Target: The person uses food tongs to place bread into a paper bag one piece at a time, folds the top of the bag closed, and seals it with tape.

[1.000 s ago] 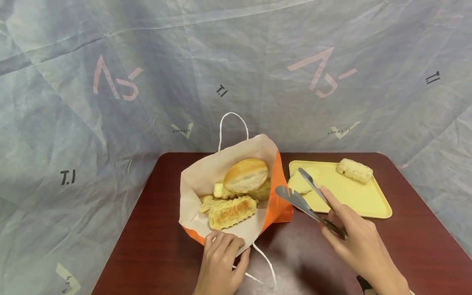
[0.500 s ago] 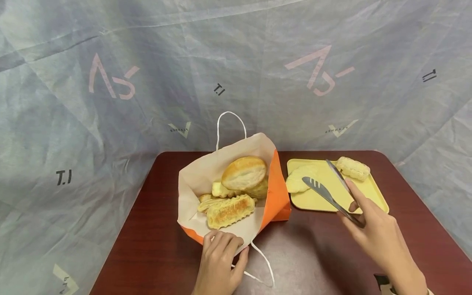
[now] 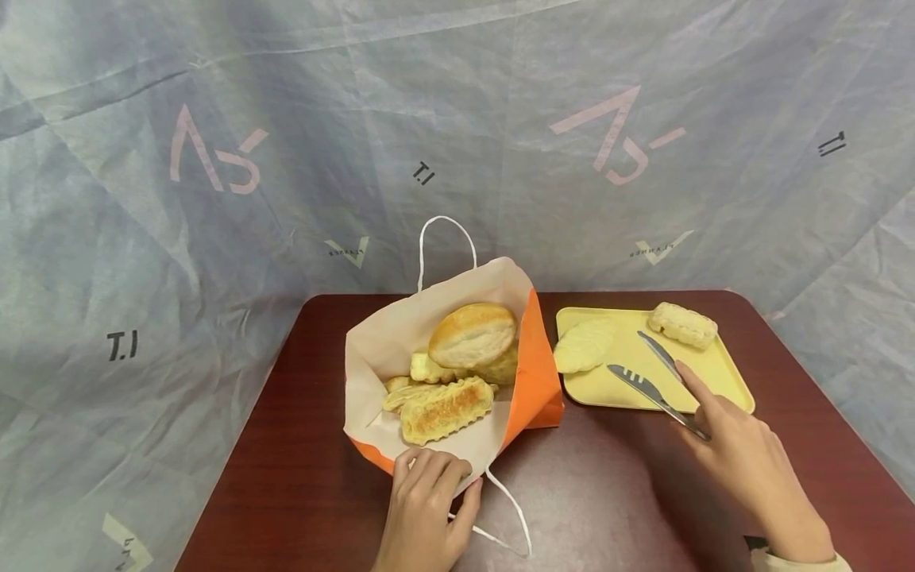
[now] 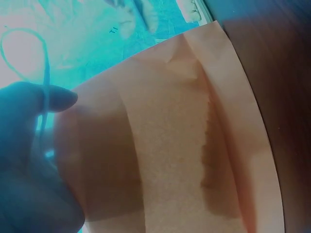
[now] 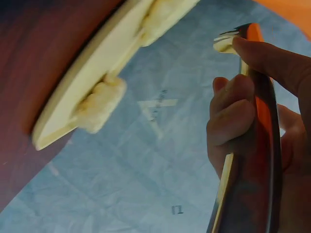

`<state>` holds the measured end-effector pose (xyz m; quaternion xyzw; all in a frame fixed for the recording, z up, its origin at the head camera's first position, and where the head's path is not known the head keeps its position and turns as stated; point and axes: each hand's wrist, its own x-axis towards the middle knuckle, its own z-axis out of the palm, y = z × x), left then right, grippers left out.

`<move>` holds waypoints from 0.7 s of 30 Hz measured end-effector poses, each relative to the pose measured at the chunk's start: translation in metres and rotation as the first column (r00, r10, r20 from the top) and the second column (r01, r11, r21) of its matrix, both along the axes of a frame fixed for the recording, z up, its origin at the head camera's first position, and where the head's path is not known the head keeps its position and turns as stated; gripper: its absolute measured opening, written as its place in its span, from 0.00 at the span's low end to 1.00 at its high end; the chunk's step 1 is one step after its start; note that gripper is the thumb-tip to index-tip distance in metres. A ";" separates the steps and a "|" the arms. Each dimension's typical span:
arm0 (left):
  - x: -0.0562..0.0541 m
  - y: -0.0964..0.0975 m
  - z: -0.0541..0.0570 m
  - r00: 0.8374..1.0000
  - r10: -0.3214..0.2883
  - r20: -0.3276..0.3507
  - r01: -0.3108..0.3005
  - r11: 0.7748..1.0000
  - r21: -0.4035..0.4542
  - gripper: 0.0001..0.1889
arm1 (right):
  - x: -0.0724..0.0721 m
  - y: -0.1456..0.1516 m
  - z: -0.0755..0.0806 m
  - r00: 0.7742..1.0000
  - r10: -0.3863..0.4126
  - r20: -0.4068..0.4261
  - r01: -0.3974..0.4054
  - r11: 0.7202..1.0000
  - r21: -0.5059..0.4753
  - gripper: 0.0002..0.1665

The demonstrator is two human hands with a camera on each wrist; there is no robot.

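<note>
My left hand (image 3: 426,504) pinches the near rim of an orange paper bag (image 3: 541,381), which stands wide at the mouth. Inside lie several breads, among them a round bun (image 3: 473,336) and a ridged golden pastry (image 3: 446,410). In my right hand (image 3: 750,453) I grip metal tongs (image 3: 661,400), their arms spread apart with nothing between the tips. The tongs hang over a yellow tray (image 3: 732,381). On that tray a pale flat bread (image 3: 584,346) lies at the left and a pale oblong pastry (image 3: 682,326) at the back right.
White cord handles (image 3: 446,218) rise behind the bag, and another cord (image 3: 516,508) droops onto the dark red table (image 3: 286,477) in front. A grey sheet (image 3: 457,119) hangs behind the table. The bag's right side stands close by the tray's left edge.
My right hand has carried the spread tongs rightward from beside the bag, off the flat bread, to over the tray's middle. My left hand keeps its place on the bag's rim.
</note>
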<state>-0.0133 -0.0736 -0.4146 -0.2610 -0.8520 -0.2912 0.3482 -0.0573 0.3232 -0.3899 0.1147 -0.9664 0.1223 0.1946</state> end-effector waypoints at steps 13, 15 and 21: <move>0.000 0.000 -0.001 1.000 0.003 0.001 -0.003 1.000 -0.005 0.06 | -0.024 0.048 -0.022 0.966 -0.188 0.180 0.194 0.981 -0.012 0.57; 0.000 0.000 -0.001 1.000 0.001 -0.002 -0.001 1.000 -0.003 0.06 | -0.028 0.053 -0.023 0.956 -0.208 0.208 0.213 0.977 -0.002 0.56; 0.000 0.000 -0.001 1.000 -0.005 0.003 0.005 1.000 -0.007 0.05 | -0.041 0.065 -0.026 0.941 -0.228 0.249 0.230 0.973 0.018 0.54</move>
